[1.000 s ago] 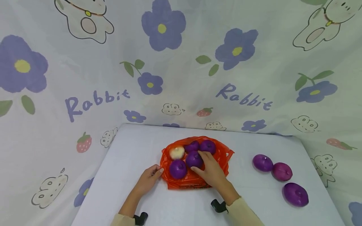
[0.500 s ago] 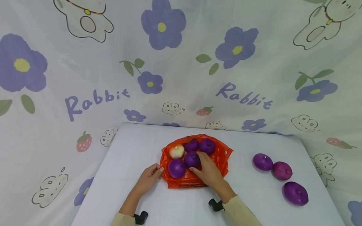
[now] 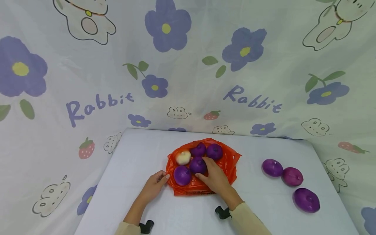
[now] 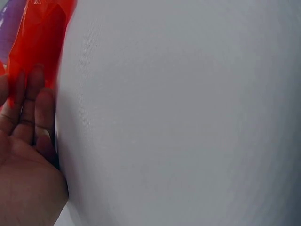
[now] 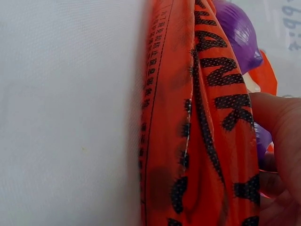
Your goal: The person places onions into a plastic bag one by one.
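An orange-red plastic bag (image 3: 227, 164) lies spread on the white table, its mouth facing up. My left hand (image 3: 154, 185) pinches the bag's left edge between thumb and fingers; the left wrist view shows red film at the fingertips. Inside the bag, my right hand (image 3: 216, 178) grips a purple onion (image 3: 196, 165), thumb in front and fingers behind. Around it sit another purple onion (image 3: 182, 175), a whitish onion (image 3: 183, 157) and two purple ones at the back. In the right wrist view the printed bag front (image 5: 230, 113) partly hides that hand.
On the right of the white table (image 3: 252, 209) lie a purple onion (image 3: 272, 168), a redder one (image 3: 292, 177) touching it, and a larger one (image 3: 306, 200) nearer the front. A patterned curtain (image 3: 188, 75) hangs behind the table.
My right hand has shifted slightly left with the purple onion it grips, and the front-left onion has edged left too. The left hand stays at the bag's edge.
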Motion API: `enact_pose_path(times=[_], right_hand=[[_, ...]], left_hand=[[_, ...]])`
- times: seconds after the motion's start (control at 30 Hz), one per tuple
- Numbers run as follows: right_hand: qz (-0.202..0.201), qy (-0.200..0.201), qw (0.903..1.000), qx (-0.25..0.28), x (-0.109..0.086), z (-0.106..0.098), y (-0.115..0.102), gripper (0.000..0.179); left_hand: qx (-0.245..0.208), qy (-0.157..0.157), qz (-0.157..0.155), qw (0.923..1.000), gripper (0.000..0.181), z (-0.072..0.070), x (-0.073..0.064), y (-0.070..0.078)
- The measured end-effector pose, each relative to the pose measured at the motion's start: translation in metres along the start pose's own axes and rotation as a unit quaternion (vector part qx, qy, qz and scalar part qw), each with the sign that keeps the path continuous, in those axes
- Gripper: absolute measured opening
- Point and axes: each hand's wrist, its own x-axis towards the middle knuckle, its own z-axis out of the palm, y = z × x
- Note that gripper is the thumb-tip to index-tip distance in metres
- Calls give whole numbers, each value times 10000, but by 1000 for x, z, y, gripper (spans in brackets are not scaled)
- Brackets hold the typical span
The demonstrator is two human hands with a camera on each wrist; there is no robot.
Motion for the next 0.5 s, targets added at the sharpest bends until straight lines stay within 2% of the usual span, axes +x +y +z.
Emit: enact_pose_path(times=[0.5], right_hand=[[55,68,9999,-58,-10,-10,-2,80]], left_hand=[[29,0,18,10000,16,0,-1,1]])
